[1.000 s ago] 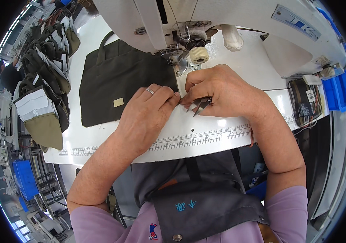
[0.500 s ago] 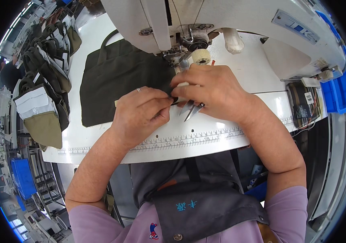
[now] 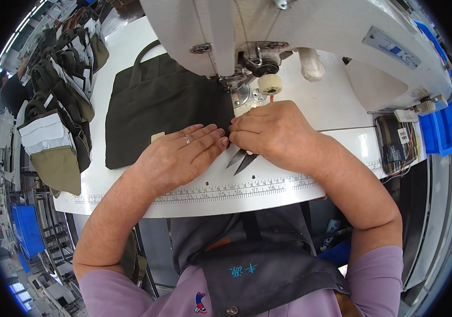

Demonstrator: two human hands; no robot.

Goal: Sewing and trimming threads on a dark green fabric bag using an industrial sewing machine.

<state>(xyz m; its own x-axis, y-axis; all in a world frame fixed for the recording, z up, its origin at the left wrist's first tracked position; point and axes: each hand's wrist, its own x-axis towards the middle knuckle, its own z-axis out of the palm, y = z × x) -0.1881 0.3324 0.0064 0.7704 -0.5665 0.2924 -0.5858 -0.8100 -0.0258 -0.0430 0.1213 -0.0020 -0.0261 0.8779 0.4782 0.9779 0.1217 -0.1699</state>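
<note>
Far left, off the desk point(image 3: 326, 103): blue crate point(image 3: 28, 230), low down. Along desk's left edge: row of olive/black bag pieces with white panels point(image 3: 51, 148), overlapping, handles up, nearest one hanging a bit over the edge.

Next, left half of desk: dark olive fabric bag point(image 3: 170, 108), lying flat, loop handle toward back edge, small cream label point(image 3: 158, 137) near its front edge. Its right side runs up to the machine's needle area; can't tell if it's under the foot.

Left hand point(image 3: 183, 152): palm down, fingers straight and nearly together, laid over bag's front right corner, gripping nothing visible. Ring on one finger. Ruler scale point(image 3: 210, 195) along desk's front edge, below both hands.

Scissors point(image 3: 242, 161): blades slightly apart, poking out under right hand point(image 3: 269, 132), handles hidden in it. That hand is mostly closed around them, fingertips bunched at bag's right edge, next to left fingertips.

Behind: white sewing machine point(image 3: 321, 24). Desk's right end: striped pouch point(image 3: 392, 145). Beyond: blue bin point(image 3: 443, 124).
</note>
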